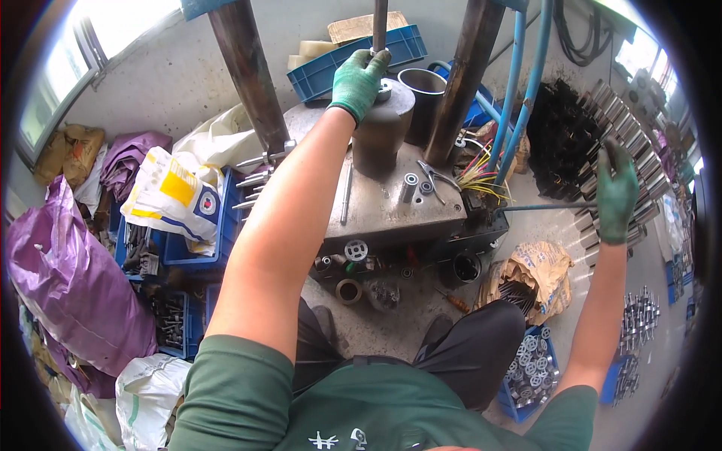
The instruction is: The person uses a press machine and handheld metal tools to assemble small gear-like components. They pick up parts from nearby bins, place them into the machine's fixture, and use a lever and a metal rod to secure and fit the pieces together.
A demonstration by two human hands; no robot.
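Observation:
My left hand (357, 84), in a green glove, reaches up between the press columns. Its fingers close together at the lower end of an upright metal rod (380, 26); what they grip is mostly hidden. Just below them, a round metal part (384, 91) sits on top of a thick steel cylinder (376, 146). Far to the right, my gloved right hand (617, 194) is raised with its fingers stretched out, beside a stack of shiny metal tubes (643, 154). Nothing shows in that hand.
Pliers (432, 180), a small bearing-like cylinder (409, 188) and a thin rod (346, 194) lie on the press bed (376, 210). Columns (250, 71) and blue hoses (526, 90) flank it. Sacks (71, 278), a paper bag (545, 267) and parts bins (553, 368) crowd the floor.

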